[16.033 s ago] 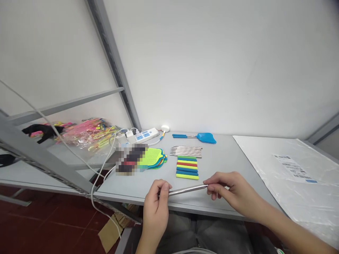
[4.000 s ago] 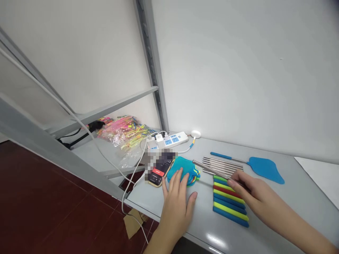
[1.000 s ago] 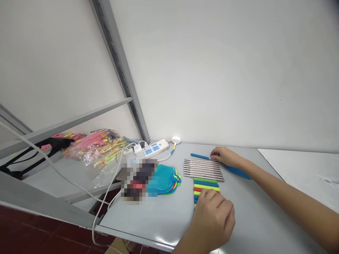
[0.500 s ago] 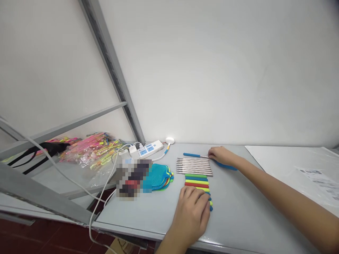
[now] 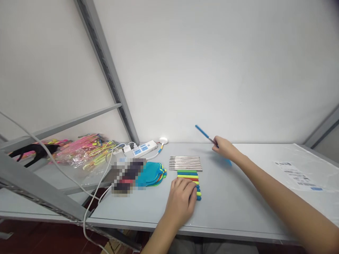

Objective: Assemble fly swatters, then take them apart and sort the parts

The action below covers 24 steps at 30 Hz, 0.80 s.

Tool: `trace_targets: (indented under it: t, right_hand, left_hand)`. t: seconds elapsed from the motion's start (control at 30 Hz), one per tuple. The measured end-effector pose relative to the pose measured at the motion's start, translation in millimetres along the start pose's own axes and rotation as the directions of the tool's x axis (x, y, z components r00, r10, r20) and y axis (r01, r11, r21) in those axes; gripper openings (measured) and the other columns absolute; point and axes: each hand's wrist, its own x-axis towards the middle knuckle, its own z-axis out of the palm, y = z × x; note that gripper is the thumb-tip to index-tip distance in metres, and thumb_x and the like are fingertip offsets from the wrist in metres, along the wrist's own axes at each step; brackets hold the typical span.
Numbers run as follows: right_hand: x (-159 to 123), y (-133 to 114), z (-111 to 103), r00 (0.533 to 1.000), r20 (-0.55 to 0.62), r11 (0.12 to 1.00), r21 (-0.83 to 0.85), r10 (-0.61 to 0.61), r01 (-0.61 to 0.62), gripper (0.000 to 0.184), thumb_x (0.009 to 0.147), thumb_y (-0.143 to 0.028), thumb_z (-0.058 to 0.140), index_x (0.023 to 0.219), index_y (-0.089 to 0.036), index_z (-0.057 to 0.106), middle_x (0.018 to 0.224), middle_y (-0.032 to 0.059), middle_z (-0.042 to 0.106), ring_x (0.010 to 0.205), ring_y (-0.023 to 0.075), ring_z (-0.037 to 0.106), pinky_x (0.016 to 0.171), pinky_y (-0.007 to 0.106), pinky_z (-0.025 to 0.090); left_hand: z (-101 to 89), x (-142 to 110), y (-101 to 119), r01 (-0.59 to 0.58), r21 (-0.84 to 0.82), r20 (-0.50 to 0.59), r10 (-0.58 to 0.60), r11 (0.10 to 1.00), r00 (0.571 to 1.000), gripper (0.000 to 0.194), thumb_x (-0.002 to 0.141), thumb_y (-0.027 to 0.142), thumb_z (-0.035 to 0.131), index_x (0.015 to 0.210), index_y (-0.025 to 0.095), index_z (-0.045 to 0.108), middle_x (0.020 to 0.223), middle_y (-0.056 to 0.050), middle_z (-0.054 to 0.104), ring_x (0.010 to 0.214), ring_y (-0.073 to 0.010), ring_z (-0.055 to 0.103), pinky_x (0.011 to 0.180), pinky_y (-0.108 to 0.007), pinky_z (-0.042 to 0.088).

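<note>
My right hand [image 5: 222, 146] is closed around the metal rod of a blue fly swatter [image 5: 202, 132], which is tilted and raised off the table, its grip end pointing up to the left. Most of the swatter's head is hidden behind the hand. My left hand [image 5: 181, 199] lies over a row of coloured handle grips [image 5: 187, 175], fingers laid across them and covering part of the row. Just behind the grips, several metal rods [image 5: 185, 163] lie side by side. To the left is a stack of fly swatter heads [image 5: 152, 173], a teal one on top.
A blurred-out phone [image 5: 128, 180] lies left of the heads. Behind it are a white power strip [image 5: 143, 150] and cables. Bagged colourful items [image 5: 87, 150] fill the left shelf, past a grey metal post [image 5: 106, 70]. A white plastic package [image 5: 291, 173] covers the table's right side.
My right hand has lifted the blue fly swatter off the table and tilted it. My left hand stays on the grips. The metal rod held earlier is out of my hands.
</note>
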Motion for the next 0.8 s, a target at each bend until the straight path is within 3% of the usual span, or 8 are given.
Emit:
trace_targets:
  t: [0.13,0.23,0.47,0.6,0.8]
  right_hand:
    - [-15.6,-14.4,-8.3,0.979,-0.202,0.987,0.162,0.031,0.003,0.011,0.095,-0.028,0.035,0.094,-0.021,0.043,0.083,0.0041,0.060,0.070,0.0184,0.055,0.061,0.031,0.043]
    - [-22.4,-29.0,-3.3,0.966,-0.258,0.961,0.267,0.003,0.068,0.007,0.092,-0.026,0.032,0.087,-0.024,0.037,0.079,0.0026,0.057,0.067,0.0188,0.053,0.059,0.030,0.040]
    - [-17.1,-42.8,1.6,0.969,-0.237,0.909,0.387,-0.065,0.156,0.002,0.084,-0.023,0.039,0.085,-0.025,0.038,0.080,0.0013,0.057,0.065,0.0190,0.052,0.060,0.032,0.040]
    - [-18.1,-45.1,3.8,0.975,-0.214,0.898,0.416,-0.059,0.146,0.012,0.081,-0.022,0.041,0.092,-0.025,0.041,0.081,0.0012,0.056,0.060,0.0175,0.049,0.057,0.032,0.040]
    - [-22.2,-54.7,8.9,0.982,-0.170,0.882,0.447,-0.077,0.147,0.008,0.082,-0.023,0.041,0.089,-0.025,0.038,0.078,-0.0001,0.055,0.062,0.0170,0.049,0.056,0.030,0.039]
  left_hand:
    - [1.0,1.0,-1.5,0.000,-0.015,-0.002,0.000,1.000,1.000,0.017,0.095,0.017,0.045,0.103,0.021,0.060,0.100,-0.005,0.064,0.095,-0.0216,0.051,0.087,-0.040,0.039]
    - [0.7,0.7,-1.4,0.002,-0.021,-0.009,-0.002,1.000,1.000,0.016,0.095,0.018,0.045,0.103,0.021,0.060,0.099,-0.005,0.064,0.094,-0.0215,0.052,0.087,-0.040,0.039]
    - [0.4,0.1,-0.7,0.007,-0.016,0.000,-0.007,1.000,1.000,0.017,0.096,0.019,0.044,0.101,0.021,0.060,0.097,-0.005,0.064,0.094,-0.0216,0.052,0.086,-0.039,0.038]
    - [-1.0,0.5,-0.2,0.014,-0.016,0.009,-0.014,1.000,1.000,0.017,0.097,0.019,0.043,0.098,0.020,0.060,0.096,-0.005,0.064,0.093,-0.0215,0.052,0.085,-0.039,0.038]
    - [-1.1,0.6,-1.5,0.038,-0.042,0.010,-0.038,0.998,0.999,0.018,0.097,0.020,0.042,0.098,0.021,0.060,0.097,-0.005,0.065,0.093,-0.0216,0.053,0.086,-0.040,0.038]
